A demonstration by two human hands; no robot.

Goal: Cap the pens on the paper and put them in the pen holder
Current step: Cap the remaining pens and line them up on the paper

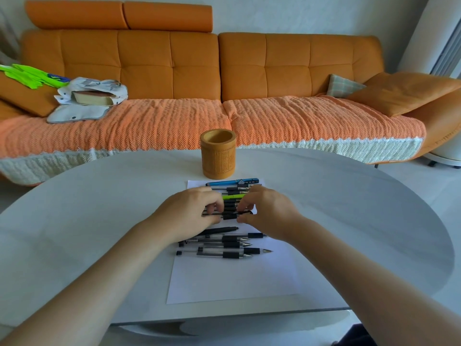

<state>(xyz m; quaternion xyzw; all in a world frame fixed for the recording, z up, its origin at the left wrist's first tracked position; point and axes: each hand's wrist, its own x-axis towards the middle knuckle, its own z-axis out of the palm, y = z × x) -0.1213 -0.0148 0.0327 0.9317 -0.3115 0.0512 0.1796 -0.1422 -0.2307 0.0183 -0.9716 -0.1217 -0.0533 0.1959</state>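
A white sheet of paper (232,278) lies on the table with several pens across it: a blue one (232,182) at the far end, a green one (234,196) behind my fingers, and black-and-clear ones (224,253) nearer me, some with bare tips. My left hand (189,211) and my right hand (267,211) meet over the middle of the row. Together they pinch one black pen (230,215) just above the paper, the left at its barrel, the right at its tip end. The brown cylindrical pen holder (218,154) stands upright and empty beyond the paper.
The white oval table (349,221) extends wide on both sides of the paper. Behind it stands an orange sofa (174,71) with a knitted cover, a bag with a book at its left, and cushions at its right.
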